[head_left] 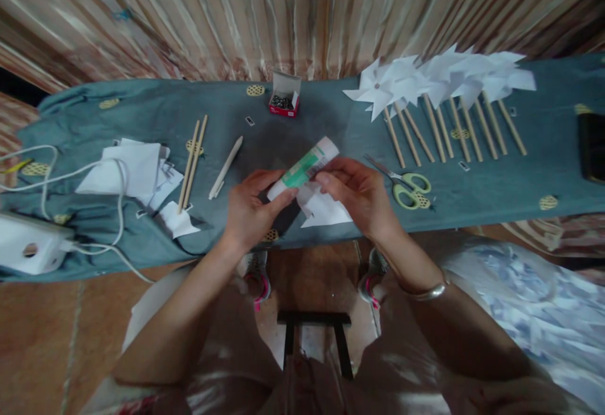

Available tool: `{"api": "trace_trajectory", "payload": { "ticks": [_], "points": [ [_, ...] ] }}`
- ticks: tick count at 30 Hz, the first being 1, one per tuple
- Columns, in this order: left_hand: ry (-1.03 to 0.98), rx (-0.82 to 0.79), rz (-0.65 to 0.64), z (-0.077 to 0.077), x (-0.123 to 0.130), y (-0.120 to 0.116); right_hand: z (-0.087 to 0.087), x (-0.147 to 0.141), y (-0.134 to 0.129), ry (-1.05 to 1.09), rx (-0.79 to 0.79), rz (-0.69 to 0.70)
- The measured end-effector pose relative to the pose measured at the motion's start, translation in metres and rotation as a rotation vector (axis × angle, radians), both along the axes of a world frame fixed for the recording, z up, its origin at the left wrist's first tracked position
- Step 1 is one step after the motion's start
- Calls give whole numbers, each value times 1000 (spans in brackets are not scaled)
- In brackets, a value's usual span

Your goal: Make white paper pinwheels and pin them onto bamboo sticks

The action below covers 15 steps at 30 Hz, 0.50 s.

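Note:
Between my hands is a white and green tube (305, 166), tilted up to the right. My left hand (253, 204) is closed round its lower left end. My right hand (354, 191) is at the tube's right end, thumb and fingers pinched together near its edge; what they grip there is hard to make out. A piece of white paper (326, 208) hangs or lies just below the tube, beside my right fingers. Green-handled scissors (409, 189) lie to the right of my right hand. A white pen (227, 166) lies left of the tube.
Several white paper pinwheels (401, 81) on sticks lie at the back right. A small open red box (283, 101) of metal pieces stands at the back. On the left are paper sheets (130, 166), two wooden sticks (191, 163), and a white power strip (31, 242) with cables.

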<state>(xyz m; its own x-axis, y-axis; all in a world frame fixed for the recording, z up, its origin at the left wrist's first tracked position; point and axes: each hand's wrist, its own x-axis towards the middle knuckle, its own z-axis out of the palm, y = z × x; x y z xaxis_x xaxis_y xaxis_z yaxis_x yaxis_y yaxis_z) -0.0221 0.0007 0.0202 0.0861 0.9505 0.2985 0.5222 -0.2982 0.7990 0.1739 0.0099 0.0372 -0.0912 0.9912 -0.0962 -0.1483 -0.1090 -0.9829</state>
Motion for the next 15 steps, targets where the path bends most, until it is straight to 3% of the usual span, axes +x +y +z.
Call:
{"api": "trace_trajectory", "payload": {
  "ticks": [5,10,15],
  "points": [
    [207,-25,168,-10,-29,13,-8,29,1,-331,178,-109],
    [408,75,121,-14,-44,14,-14,48,-16,-553,263,-75],
    [501,352,-68,-8,-29,0,-17,62,-33,-713,296,-23]
  ]
}}
